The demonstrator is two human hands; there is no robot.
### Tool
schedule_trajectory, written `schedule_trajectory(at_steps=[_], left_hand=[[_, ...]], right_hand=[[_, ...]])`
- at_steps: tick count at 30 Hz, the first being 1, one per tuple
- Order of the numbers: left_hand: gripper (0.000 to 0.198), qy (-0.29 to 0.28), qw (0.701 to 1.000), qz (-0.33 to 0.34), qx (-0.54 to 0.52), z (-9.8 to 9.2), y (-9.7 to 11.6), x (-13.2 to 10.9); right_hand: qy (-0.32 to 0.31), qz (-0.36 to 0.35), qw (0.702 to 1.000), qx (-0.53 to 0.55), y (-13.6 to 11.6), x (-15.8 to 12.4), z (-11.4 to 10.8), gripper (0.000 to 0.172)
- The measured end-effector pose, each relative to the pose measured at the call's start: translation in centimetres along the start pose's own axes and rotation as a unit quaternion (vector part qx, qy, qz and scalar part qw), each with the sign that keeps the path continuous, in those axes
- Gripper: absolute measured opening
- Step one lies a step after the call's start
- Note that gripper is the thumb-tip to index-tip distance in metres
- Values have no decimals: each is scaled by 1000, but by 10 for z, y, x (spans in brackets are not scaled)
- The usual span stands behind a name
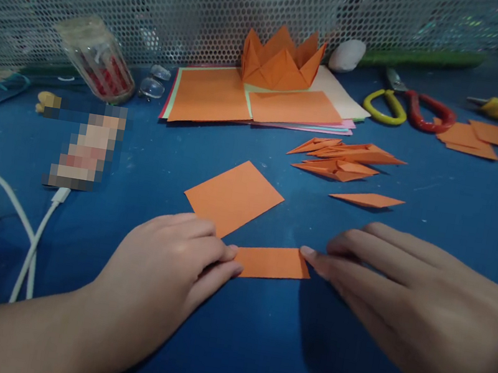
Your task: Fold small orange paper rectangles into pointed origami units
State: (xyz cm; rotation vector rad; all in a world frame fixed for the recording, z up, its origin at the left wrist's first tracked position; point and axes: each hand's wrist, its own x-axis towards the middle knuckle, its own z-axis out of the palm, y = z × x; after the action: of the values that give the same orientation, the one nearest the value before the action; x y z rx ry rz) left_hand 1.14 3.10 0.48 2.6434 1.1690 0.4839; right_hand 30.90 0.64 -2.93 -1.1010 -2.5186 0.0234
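Observation:
A small folded orange paper strip (pixel 272 262) lies flat on the blue table (pixel 223 346) between my hands. My left hand (pixel 170 268) rests on the table with curled fingers pressing the strip's left end. My right hand (pixel 402 293) lies with fingers stretched out, fingertips touching the strip's right end. Just behind lies a loose orange paper rectangle (pixel 234 197).
A pile of folded orange pieces (pixel 343 159) and one separate folded piece (pixel 367 199) lie further back. Behind are stacked paper sheets (pixel 211 95), an orange paper crown (pixel 282 59), scissors (pixel 407 107), orange scraps (pixel 478 138), a tipped jar (pixel 96 58) and a white cable (pixel 35 241) on the left.

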Motion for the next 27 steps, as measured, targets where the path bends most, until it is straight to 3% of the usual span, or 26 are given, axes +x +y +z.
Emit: schedule_trajectory(at_steps=[4, 7, 11, 18, 23, 27], left_hand=[[23, 9, 999, 18, 24, 1, 0, 1], [38, 23, 998, 32, 44, 1, -1, 4], [48, 37, 999, 19, -22, 2, -1, 5], [13, 54, 991, -11, -125, 8, -1, -1], [23, 80, 979, -31, -183, 8, 2, 2], [29, 71, 977, -17, -203, 8, 3, 1]], right_hand=[[29, -8, 1000, 3, -1, 12, 1, 43], [30, -47, 998, 15, -1, 25, 0, 51], [17, -104, 993, 51, 4, 40, -1, 31], [25, -139, 989, 43, 15, 41, -1, 37], [114, -101, 987, 52, 1, 27, 5, 32], [88, -164, 981, 49, -8, 27, 4, 27]])
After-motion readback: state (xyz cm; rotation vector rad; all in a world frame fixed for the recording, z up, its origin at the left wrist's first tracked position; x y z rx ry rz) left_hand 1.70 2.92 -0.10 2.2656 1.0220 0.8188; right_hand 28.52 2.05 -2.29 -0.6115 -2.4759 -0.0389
